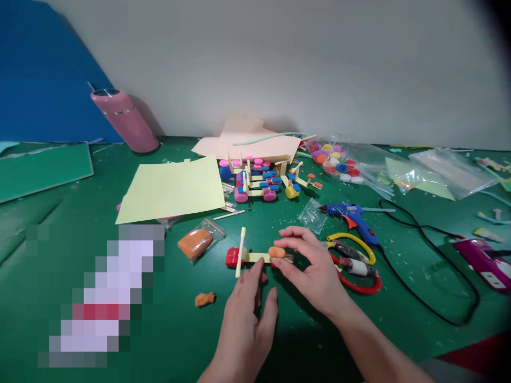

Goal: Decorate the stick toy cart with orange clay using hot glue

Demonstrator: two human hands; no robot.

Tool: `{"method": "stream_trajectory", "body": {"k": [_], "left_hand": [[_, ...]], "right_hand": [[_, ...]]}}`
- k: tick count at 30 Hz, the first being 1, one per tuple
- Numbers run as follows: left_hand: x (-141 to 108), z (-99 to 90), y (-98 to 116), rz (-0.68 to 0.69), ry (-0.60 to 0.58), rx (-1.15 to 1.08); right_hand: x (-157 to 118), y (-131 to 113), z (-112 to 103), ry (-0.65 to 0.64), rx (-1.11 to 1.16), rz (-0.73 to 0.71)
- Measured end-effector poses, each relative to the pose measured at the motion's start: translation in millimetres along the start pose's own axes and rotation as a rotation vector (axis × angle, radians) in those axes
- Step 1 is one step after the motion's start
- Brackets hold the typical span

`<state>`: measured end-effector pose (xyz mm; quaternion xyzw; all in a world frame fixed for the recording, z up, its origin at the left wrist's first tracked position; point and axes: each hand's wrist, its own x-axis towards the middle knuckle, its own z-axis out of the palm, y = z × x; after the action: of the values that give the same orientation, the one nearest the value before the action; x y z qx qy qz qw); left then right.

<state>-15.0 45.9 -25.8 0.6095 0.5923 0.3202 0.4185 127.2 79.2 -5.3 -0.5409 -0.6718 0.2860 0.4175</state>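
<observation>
A small model on the green table has a red wheel-like end (pixel 232 257), a pale flat craft stick (pixel 256 257) as its body and an upright pale stick (pixel 241 250). At its right end, my right hand (pixel 309 260) pinches an orange lump of clay (pixel 277 252) between thumb and fingers. My left hand (pixel 248 314) lies open, thumb apart, with a fingertip at the stick's near edge; contact is unclear. To the left are a bagged orange clay block (pixel 195 243) and a loose torn clay piece (pixel 205 299).
Several similar models (pixel 259 181) stand behind, beside a yellow sheet (pixel 175 189). On the right lie a blue glue gun (pixel 355 217), pliers with red and yellow handles (pixel 359 266) and a black cord (pixel 415 303). A pink tumbler (pixel 128 122) leans against the back wall.
</observation>
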Motion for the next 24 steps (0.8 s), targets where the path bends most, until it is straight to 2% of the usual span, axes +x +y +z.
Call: {"method": "stream_trajectory", "body": {"k": [7, 15, 20, 24], "left_hand": [[-0.7, 1.8, -15.8, 0.134, -0.003, 0.186], [0.6, 2.0, -11.2, 0.127, -0.035, 0.279], [-1.1, 3.5, -15.8, 0.160, -0.010, 0.274], [-1.4, 4.5, -19.9, 0.223, 0.018, 0.338]], "right_hand": [[1.3, 0.3, 2.7, -0.032, -0.035, 0.004], [6.3, 4.4, -1.2, 0.073, -0.026, 0.012], [4.6, 6.0, -0.6, 0.011, -0.009, -0.002], [3.4, 6.6, 0.9, 0.028, -0.023, -0.010]]}}
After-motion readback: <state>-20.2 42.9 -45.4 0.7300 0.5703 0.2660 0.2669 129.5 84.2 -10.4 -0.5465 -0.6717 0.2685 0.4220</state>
